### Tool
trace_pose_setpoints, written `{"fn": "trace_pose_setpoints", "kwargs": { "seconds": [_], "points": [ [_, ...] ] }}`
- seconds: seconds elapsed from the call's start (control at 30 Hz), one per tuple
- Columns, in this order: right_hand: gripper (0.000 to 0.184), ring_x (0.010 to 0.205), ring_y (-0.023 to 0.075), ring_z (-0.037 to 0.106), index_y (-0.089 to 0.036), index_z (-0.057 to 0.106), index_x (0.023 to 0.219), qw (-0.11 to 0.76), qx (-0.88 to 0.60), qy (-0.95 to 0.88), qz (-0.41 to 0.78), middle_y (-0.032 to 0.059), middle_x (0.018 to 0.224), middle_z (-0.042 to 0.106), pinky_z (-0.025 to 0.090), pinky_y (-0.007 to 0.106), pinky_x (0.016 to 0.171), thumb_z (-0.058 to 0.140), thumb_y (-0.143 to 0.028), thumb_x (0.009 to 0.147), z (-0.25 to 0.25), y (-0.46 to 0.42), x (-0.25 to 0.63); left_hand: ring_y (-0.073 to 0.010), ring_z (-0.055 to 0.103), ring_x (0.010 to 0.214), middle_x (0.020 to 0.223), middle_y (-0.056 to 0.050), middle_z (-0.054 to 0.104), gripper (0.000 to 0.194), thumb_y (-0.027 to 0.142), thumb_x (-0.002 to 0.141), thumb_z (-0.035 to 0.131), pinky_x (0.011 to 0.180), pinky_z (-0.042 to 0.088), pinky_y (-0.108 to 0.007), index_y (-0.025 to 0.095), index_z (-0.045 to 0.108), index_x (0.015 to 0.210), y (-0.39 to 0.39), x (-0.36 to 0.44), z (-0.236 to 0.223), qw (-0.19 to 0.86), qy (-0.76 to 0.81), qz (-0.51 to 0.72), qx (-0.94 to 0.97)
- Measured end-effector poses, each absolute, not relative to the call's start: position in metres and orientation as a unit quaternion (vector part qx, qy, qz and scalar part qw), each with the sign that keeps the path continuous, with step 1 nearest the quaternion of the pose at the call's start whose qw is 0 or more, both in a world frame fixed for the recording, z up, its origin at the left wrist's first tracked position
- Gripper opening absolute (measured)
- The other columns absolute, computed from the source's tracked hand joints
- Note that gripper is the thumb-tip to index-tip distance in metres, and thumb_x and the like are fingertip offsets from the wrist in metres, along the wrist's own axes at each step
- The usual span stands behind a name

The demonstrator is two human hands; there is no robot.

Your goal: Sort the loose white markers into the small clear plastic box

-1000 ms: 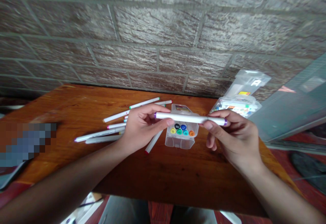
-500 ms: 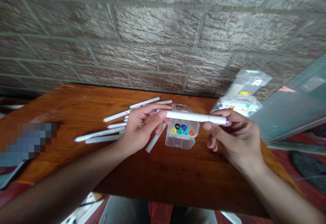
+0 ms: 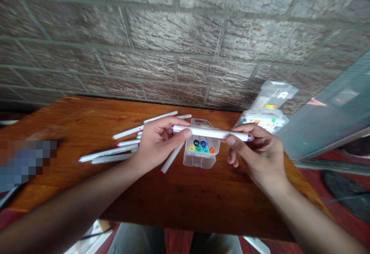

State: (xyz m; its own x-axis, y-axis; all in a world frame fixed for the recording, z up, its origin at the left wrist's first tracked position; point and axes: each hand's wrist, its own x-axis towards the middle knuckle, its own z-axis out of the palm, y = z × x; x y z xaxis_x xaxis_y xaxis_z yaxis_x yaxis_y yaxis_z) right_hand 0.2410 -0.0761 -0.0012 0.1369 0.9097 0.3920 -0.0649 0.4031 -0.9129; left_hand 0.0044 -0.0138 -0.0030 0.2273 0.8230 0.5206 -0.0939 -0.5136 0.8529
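Observation:
A white marker (image 3: 211, 132) with purple ends is held level between both hands, above the table. My left hand (image 3: 158, 140) pinches its left end between thumb and fingers. Around the right end, my right hand (image 3: 260, 153) is closed with thumb and fingers. Just behind and below the marker lies a clear plastic case (image 3: 199, 161), open, with several markers in it whose round ends show black, blue, yellow, green, light blue and orange. One white marker with a red end (image 3: 172, 159) lies between my left hand and the case.
Several loose white markers (image 3: 108, 153) lie on the wooden table (image 3: 162, 204) left of and behind my left hand. A second open clear case (image 3: 277, 92) stands at the back right. A brick wall (image 3: 156, 65) rises behind the table; a blurred-out object (image 3: 26, 165) is at the left.
The whole view has shifted a little, so things sit slightly farther left. Both hands keep hold of the purple-ended marker; my left fingers now show more of its left end.

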Motion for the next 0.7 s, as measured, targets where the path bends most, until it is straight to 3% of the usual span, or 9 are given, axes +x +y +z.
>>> {"fn": "trace_pose_setpoints", "kwargs": {
  "seconds": [0.23, 0.5, 0.7],
  "points": [
    [0.014, 0.038, 0.0093, 0.061, -0.022, 0.081, 0.096, 0.659, -0.386, -0.53, 0.37, -0.0035, 0.06, 0.073, 0.049, 0.017, 0.036, 0.092, -0.026, 0.088, 0.001, -0.073, 0.248, -0.0131, 0.07, 0.063, 0.079, -0.003, 0.081, 0.012, 0.024, 0.084, 0.088, 0.052, 0.051, -0.02, 0.018, 0.083, 0.093, -0.009, 0.008, 0.011, 0.394, 0.261, 0.547, 0.691],
    [0.011, 0.043, 0.0092, 0.065, -0.022, 0.083, 0.103, 0.67, -0.365, -0.522, 0.382, 0.0028, 0.086, 0.085, 0.052, 0.019, 0.037, 0.086, -0.028, 0.094, 0.004, -0.07, 0.248, -0.0088, 0.058, 0.047, 0.065, -0.001, 0.075, 0.012, 0.026, 0.086, 0.085, 0.045, 0.045, -0.019, 0.017, 0.083, 0.093, 0.0, 0.006, 0.015, 0.409, 0.24, 0.533, 0.701],
    [0.014, 0.04, 0.0088, 0.063, -0.025, 0.086, 0.106, 0.656, -0.378, -0.539, 0.37, -0.0024, 0.061, 0.075, 0.05, 0.016, 0.038, 0.088, -0.026, 0.091, 0.002, -0.072, 0.246, -0.013, 0.072, 0.063, 0.084, -0.005, 0.084, 0.009, 0.022, 0.084, 0.087, 0.057, 0.056, -0.021, 0.018, 0.082, 0.091, -0.004, 0.007, 0.008, 0.367, 0.247, 0.559, 0.701]
  ]
}}
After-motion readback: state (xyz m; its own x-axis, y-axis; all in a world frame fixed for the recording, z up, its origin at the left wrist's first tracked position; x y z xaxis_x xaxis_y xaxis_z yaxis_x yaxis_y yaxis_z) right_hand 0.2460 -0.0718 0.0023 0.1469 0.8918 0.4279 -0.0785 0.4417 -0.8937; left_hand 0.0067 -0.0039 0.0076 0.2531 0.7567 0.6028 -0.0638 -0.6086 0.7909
